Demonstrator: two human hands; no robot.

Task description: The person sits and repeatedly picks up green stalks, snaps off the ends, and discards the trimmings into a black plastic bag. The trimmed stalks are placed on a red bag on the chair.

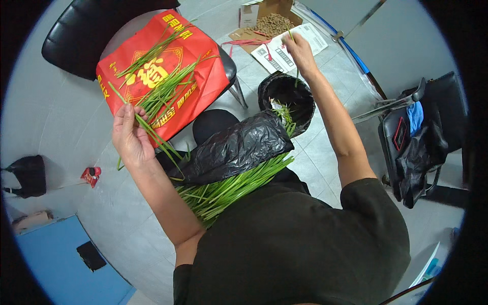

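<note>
My left hand pinches a few green garlic chive stalks between thumb and fingers, beside the edge of a red printed bag. Loose chives lie in piles on that bag, which covers a chair seat. My right hand, slightly blurred, is raised past a bin lined with black plastic; a thin green strand hangs from it. Across my lap lies a thick bundle of chives, with a black plastic bag beside it. Green trimmings sit at the bin's near side.
Behind the bin, a cardboard box holds small brown pieces, with a white printed sheet and pink strips nearby. A black chair with items on it stands right. A red packet lies left.
</note>
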